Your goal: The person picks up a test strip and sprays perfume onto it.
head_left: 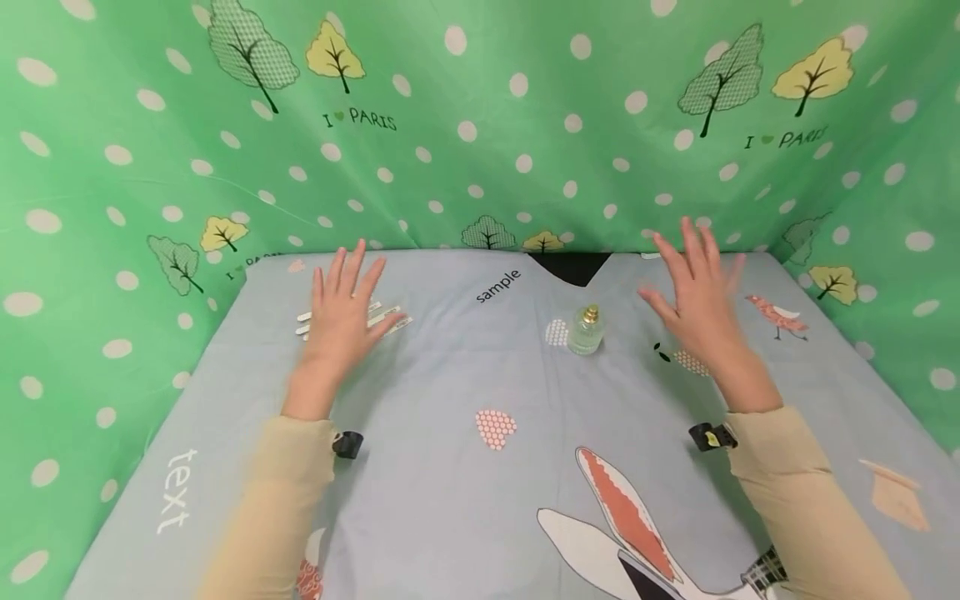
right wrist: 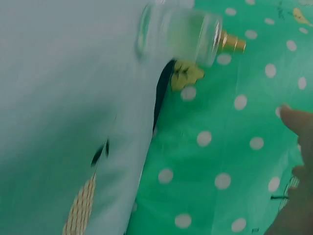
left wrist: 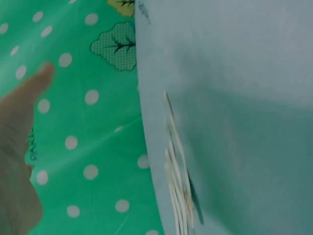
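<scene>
My left hand [head_left: 341, 312] hovers flat with fingers spread over several white paper strips [head_left: 390, 317] lying on the grey-blue cloth; it holds nothing. In the left wrist view the strips [left wrist: 178, 186] lie in a stack beside the cloth's edge, with my left hand [left wrist: 19, 147] off to the side. My right hand [head_left: 693, 287] is raised with straight, spread fingers, to the right of a small round glass perfume bottle [head_left: 586, 331] with a gold top. The right wrist view shows the bottle [right wrist: 181, 32] apart from my right hand [right wrist: 296, 186].
The table [head_left: 450, 500] is covered by a grey-blue printed cloth with a rabbit figure [head_left: 630, 533] near the front. Green polka-dot fabric walls [head_left: 480, 125] close in the back and both sides. A dark gap [head_left: 570, 265] shows at the back edge.
</scene>
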`<state>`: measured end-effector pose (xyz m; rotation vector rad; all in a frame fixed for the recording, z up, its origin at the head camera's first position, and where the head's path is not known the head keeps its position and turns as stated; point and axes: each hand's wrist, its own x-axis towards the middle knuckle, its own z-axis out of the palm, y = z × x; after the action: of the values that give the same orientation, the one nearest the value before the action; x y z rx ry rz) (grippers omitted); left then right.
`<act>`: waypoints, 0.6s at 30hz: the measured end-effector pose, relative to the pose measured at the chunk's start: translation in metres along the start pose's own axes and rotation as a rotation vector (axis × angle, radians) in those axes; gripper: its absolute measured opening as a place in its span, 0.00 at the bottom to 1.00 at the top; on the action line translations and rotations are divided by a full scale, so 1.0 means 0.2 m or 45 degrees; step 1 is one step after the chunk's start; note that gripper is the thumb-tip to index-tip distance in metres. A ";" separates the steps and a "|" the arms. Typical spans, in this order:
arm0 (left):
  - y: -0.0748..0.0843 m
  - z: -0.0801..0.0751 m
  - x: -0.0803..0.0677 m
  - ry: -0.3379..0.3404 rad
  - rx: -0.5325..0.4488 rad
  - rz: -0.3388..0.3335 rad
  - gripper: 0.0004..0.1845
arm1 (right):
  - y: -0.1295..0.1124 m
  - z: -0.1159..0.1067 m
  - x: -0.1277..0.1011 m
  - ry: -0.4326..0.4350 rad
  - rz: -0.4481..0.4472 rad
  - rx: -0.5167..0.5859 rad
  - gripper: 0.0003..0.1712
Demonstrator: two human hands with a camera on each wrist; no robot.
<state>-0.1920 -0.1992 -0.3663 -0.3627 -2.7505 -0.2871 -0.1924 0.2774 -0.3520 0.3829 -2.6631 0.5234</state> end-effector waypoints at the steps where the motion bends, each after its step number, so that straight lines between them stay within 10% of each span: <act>1: 0.02 0.02 0.00 -0.046 0.026 -0.020 0.48 | 0.01 -0.01 -0.01 -0.037 0.048 -0.053 0.47; 6: 0.05 0.08 0.01 -0.164 0.118 -0.133 0.59 | 0.07 -0.03 -0.07 -0.199 0.245 -0.120 0.63; 18: 0.05 0.09 0.01 -0.224 0.129 -0.195 0.57 | 0.08 -0.04 -0.08 -0.246 0.296 -0.066 0.62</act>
<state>-0.1971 -0.1839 -0.3798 -0.1573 -2.9580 -0.1603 -0.1814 0.2980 -0.3577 0.1131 -2.9219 0.5072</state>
